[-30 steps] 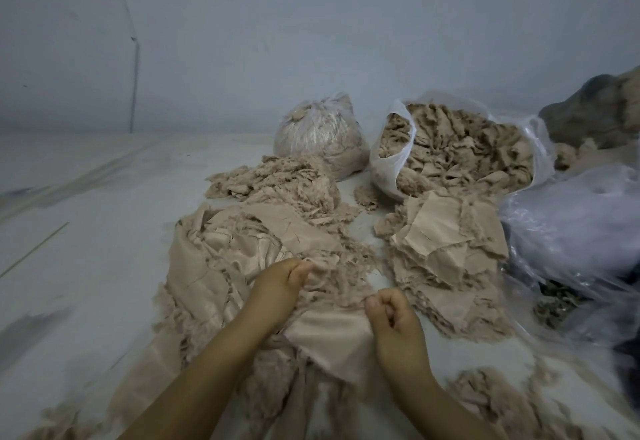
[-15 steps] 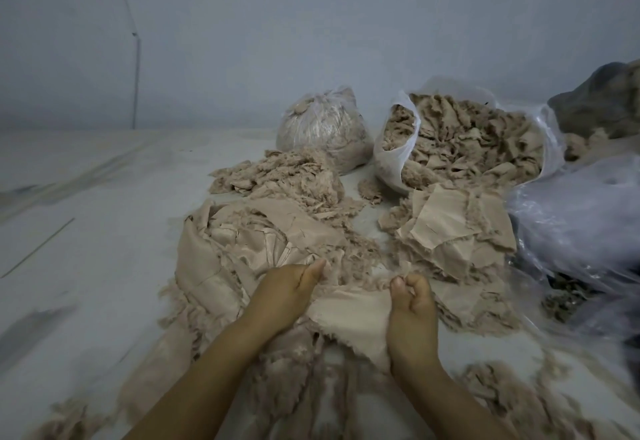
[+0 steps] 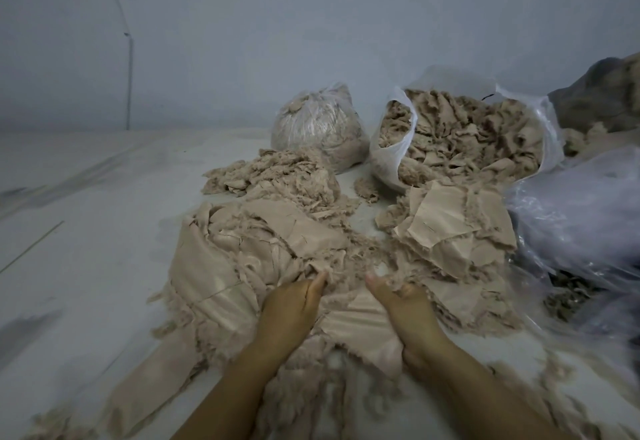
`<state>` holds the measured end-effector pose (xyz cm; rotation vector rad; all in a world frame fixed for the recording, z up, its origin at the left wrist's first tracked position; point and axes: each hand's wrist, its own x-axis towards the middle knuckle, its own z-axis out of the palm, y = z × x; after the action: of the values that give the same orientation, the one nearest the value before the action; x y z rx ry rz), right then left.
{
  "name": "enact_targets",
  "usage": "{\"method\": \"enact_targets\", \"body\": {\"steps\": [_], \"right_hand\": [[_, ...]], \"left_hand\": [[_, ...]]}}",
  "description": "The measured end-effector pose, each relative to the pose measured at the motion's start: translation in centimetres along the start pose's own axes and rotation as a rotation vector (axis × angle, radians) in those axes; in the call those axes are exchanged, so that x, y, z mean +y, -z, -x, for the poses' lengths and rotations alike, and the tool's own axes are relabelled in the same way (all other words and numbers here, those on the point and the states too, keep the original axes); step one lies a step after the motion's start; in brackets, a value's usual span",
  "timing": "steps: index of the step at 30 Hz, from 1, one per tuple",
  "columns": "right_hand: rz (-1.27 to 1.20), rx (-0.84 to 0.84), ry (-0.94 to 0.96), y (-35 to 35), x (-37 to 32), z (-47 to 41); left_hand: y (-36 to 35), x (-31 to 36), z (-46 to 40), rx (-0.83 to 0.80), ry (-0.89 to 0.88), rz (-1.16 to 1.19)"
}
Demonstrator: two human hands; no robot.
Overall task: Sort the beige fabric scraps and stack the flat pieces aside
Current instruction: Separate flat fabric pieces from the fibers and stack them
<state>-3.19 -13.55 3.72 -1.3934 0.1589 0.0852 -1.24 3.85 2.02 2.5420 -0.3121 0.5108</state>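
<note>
A big heap of beige fabric scraps lies on the pale floor in front of me. To its right sits a stack of flat beige pieces. A flat beige piece lies between my hands. My left hand grips the rumpled edge of the heap, thumb up. My right hand holds the flat piece's right edge, frayed fibres over its fingers. A looser mound of frayed scraps lies behind the heap.
An open white plastic bag full of beige scraps stands at the back right. A tied clear bag is beside it on the left. Crumpled clear plastic lies at the right. A dark bundle sits at the far right. Fluff is scattered about.
My right hand has shifted right and turned from a fist to a flatter hold on the flat piece. The left hand moved slightly right and forward.
</note>
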Motion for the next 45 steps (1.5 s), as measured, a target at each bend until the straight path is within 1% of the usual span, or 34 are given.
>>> {"method": "enact_targets", "body": {"steps": [2, 4, 5, 8, 9, 11, 12, 13, 14, 16, 17, 18, 19, 21, 23, 24, 25, 26, 27, 28, 29, 30, 31, 32, 34, 37, 39, 41, 43, 44, 45], "right_hand": [[0.061, -0.149, -0.09, 0.6, 0.1, 0.1], [0.023, -0.261, -0.171, 1.4, 0.1, -0.1], [-0.032, -0.29, -0.18, 1.9, 0.0, -0.1], [-0.146, -0.283, -0.143, 3.1, -0.2, 0.0], [-0.16, -0.285, -0.141, 3.3, -0.2, 0.1], [-0.189, -0.326, -0.142, 3.4, -0.1, 0.3], [-0.182, -0.356, -0.13, 3.3, -0.1, 0.4], [-0.155, -0.374, -0.114, 3.2, -0.1, 0.4], [-0.127, -0.384, -0.094, 3.2, 0.0, 0.4], [-0.118, -0.383, -0.042, 3.1, 0.3, 0.2], [-0.129, -0.369, -0.027, 3.0, 0.6, 0.2], [-0.137, -0.341, -0.023, 3.0, 0.9, 0.1], [-0.141, -0.306, -0.027, 2.9, 1.2, 0.0], [-0.118, -0.27, -0.037, 3.0, 1.2, -0.1], [-0.075, -0.287, -0.032, 3.2, 0.7, 0.1], [-0.074, -0.295, -0.035, 3.3, 0.4, 0.2], [-0.098, -0.298, -0.044, 3.3, 0.2, 0.3], [-0.095, -0.294, -0.04, 3.3, 0.1, 0.3], [-0.039, -0.276, -0.01, 3.2, 0.2, 0.3], [0.081, -0.244, 0.033, 3.0, 0.3, 0.3], [0.196, -0.212, 0.075, 2.8, 0.6, 0.3], [0.284, -0.195, 0.101, 2.6, 0.9, 0.3], [0.346, -0.205, 0.121, 2.4, 1.2, 0.3], [0.394, -0.23, 0.135, 2.2, 1.4, 0.3], [0.444, -0.259, 0.154, 2.1, 1.6, 0.4], [0.374, -0.256, 0.153, 2.1, 1.7, 0.2], [0.268, -0.29, 0.143, 1.8, 1.4, 0.2], [0.219, -0.312, 0.144, 1.6, 1.0, 0.2], [0.193, -0.336, 0.159, 1.5, 0.5, 0.5], [0.17, -0.352, 0.159, 1.6, 0.2, 0.7], [0.143, -0.365, 0.156, 1.9, -0.1, 0.9]], "left_hand": [[-0.7, -0.3, -0.3, -0.012, -0.051, -0.084], [-0.4, -0.4, -0.9, -0.052, -0.075, -0.203], [-0.2, -0.4, -1.2, -0.07, -0.061, -0.21], [-0.2, -0.5, -1.4, -0.046, -0.031, -0.264], [-0.6, -0.7, -1.5, -0.012, -0.008, -0.243], [-0.8, -0.7, -1.8, 0.018, 0.121, -0.049], [-0.6, -0.5, -1.9, 0.023, 0.144, 0.012], [-0.3, -0.1, -2.1, 0.015, 0.115, 0.069], [0.2, 0.6, -2.2, -0.017, 0.05, 0.17], [0.9, 2.2, -2.2, -0.194, -0.098, 0.374], [0.7, 3.0, -2.0, -0.3, -0.141, 0.411], [0.3, 3.5, -1.7, -0.374, -0.158, 0.424], [-0.3, 3.6, -1.5, -0.385, -0.136, 0.453], [-1.0, 3.4, -1.2, -0.269, 0.038, 0.605], [-1.0, 2.9, -1.2, -0.124, 0.275, 0.874], [-0.7, 2.8, -1.4, -0.056, 0.37, 1.044], [-0.5, 2.6, -1.4, -0.015, 0.421, 1.148], [-0.5, 2.3, -1.4, -0.007, 0.398, 1.146], [-0.4, 2.2, -1.1, -0.062, 0.324, 1.056], [-0.7, 2.3, -0.9, -0.167, 0.239, 0.948], [-1.1, 2.7, -0.6, -0.301, 0.189, 0.84], [-1.5, 3.0, -0.4, -0.397, 0.162, 0.74], [-1.8, 3.2, -0.4, -0.431, 0.137, 0.655], [-1.9, 3.6, -0.4, -0.411, 0.106, 0.599], [-1.6, 4.3, -0.5, -0.311, 0.113, 0.66], [-0.6, 4.6, -0.6, -0.188, 0.318, 0.873], [0.0, 4.9, -0.4, -0.168, 0.475, 1.055], [0.2, 5.5, -0.3, -0.176, 0.59, 1.205], [0.5, 5.9, -0.4, -0.156, 0.684, 1.277], [0.6, 5.8, -0.6, -0.106, 0.74, 1.3], [0.9, 5.5, -0.9, -0.023, 0.812, 1.341]]}}
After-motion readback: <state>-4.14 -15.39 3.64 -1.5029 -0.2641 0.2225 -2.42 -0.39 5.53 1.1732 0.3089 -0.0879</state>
